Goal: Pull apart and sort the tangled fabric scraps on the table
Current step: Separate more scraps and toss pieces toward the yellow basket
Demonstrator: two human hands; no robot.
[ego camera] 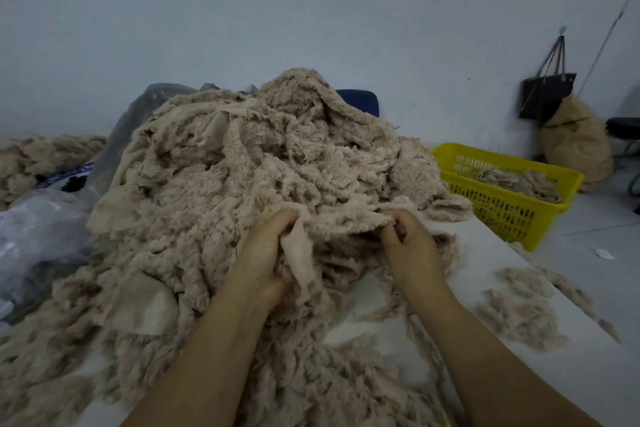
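Clock positions are read from the centre of the view. A white table fills the lower half, its far edge running from 3 toward 5 o'clock. On it lies the heap of fabric scraps: beige, fleecy, tangled pieces with smooth backing showing in places. The heap is piled high at the centre and spreads to 7 and 6 o'clock.

At 9 o'clock a clear plastic bag lies against the heap, and behind it, toward 10 o'clock, sits a second, lower pile of the same material. At 3 o'clock, past the table edge and lower down, stands a yellow basket with a thin layer of sorted scraps inside it. Beyond the basket, at 2 o'clock, a brown sack leans by the wall under a dark hanging handbag. A blue chair back shows just behind the heap's top at 1 o'clock.

At the heap's near edge, the left hand has its fingers curled round a fold of smooth backing. The right hand, at 4 o'clock, grips the fleecy edge with bent fingers. A stretch of fabric runs between the two hands. Loose tufts lie apart on the bare table at 4 o'clock.
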